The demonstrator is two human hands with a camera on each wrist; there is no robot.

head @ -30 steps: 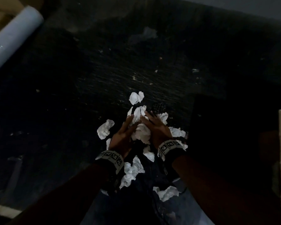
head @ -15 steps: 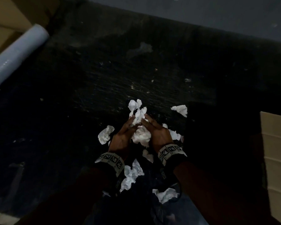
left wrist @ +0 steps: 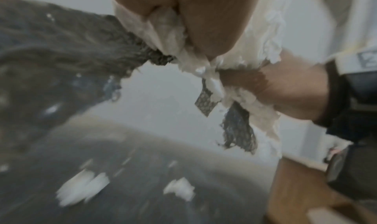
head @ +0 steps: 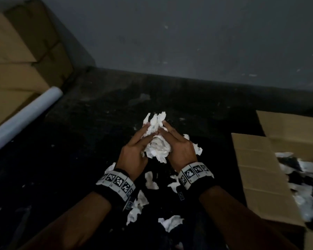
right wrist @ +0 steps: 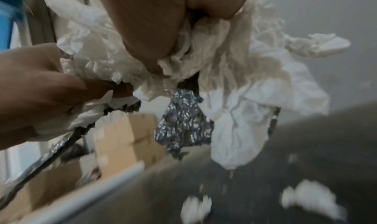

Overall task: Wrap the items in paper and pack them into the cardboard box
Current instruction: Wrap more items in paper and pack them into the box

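**Two hands, one loose bundle, scraps waiting to fall**

Both hands cup a crumpled white paper bundle (head: 156, 145) in the air above the dark floor (head: 79, 141). Left hand (head: 134, 154) curls round the bundle's left side; right hand (head: 179, 150) presses and wraps the right side, fingers angled inward over the top.

Risks, as I judge them:
- Wrap is ragged. Paper edges look torn and stick up past the fingertips; pieces may shed on the way to the box.
- Contents are exposed from below. Right wrist view shows a dark, glittery mesh-like item (right wrist: 183, 122) poking out under the paper, and a dark strip trailing down toward the left. Either could slip free if the grip slackens.
- Open brown cardboard box (head: 260, 168) sits to the right, near but apart from the hands. Its near flap lies outward; a trailing end could catch on it.
- Torn white paper scraps (head: 171, 222) litter the floor beneath the wrists; they are outside the bundle and would need separate gathering.

Look of the bundle: soft, tissue-like, heavily creased, bright white against the dim scene, irregular lump with a frilled peak. What the item inside is, I cannot tell.

Box interior already holds white paper and dark shapes, blurred. Pale plastic-film roll (head: 23, 121) lies at far left, beside stacked brown cartons (head: 16, 51).
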